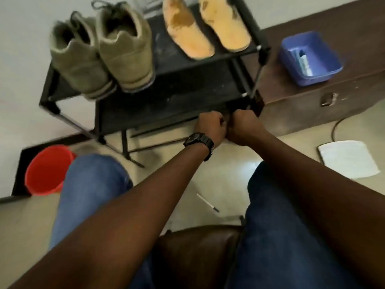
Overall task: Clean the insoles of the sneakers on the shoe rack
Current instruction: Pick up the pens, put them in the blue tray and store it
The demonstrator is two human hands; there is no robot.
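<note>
Two olive-green sneakers [100, 53] stand side by side, heels toward me, on the left of the black shoe rack's [187, 90] top shelf. Two yellow insoles [187, 32] with dark stains lie to the right on the same shelf. My left hand [210, 126], a black watch on its wrist, and my right hand [243, 126] are curled into fists that touch each other, just in front of the rack's lower shelf at its right end. Nothing shows in either fist; the palms are hidden.
A blue tub [310, 57] holding a small tube or brush sits on a brown trunk [312, 105] right of the rack. A red bucket [48, 170] stands at the left on the floor. A white sheet [350, 159] and a pen [208, 203] lie on the floor.
</note>
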